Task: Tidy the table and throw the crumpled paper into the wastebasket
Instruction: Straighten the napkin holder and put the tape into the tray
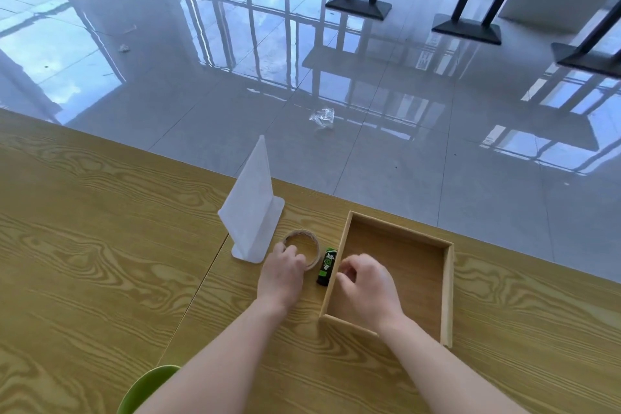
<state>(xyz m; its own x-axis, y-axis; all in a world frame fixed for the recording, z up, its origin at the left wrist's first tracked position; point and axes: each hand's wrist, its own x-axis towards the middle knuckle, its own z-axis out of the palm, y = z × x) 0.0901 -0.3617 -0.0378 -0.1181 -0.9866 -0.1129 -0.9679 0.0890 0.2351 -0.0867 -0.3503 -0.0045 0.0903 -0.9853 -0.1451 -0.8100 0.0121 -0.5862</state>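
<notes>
A roll of brown tape (304,243) lies flat on the wooden table (100,245). My left hand (282,274) rests on its near rim with fingers curled over the edge. A small black and green tube (326,266) lies between the tape and a shallow wooden tray (447,296). My right hand (364,282) hovers over the tray's left wall, fingers loosely curled, holding nothing that I can see. A white acrylic sign stand (252,208) is upright just left of the tape. No crumpled paper shows on the table.
A green rim, maybe a wastebasket (148,386), peeks out at the bottom edge below the table. On the glossy floor beyond lie a clear plastic wrapper (322,118) and a small crumpled scrap (123,48). Black table bases (358,5) stand far back.
</notes>
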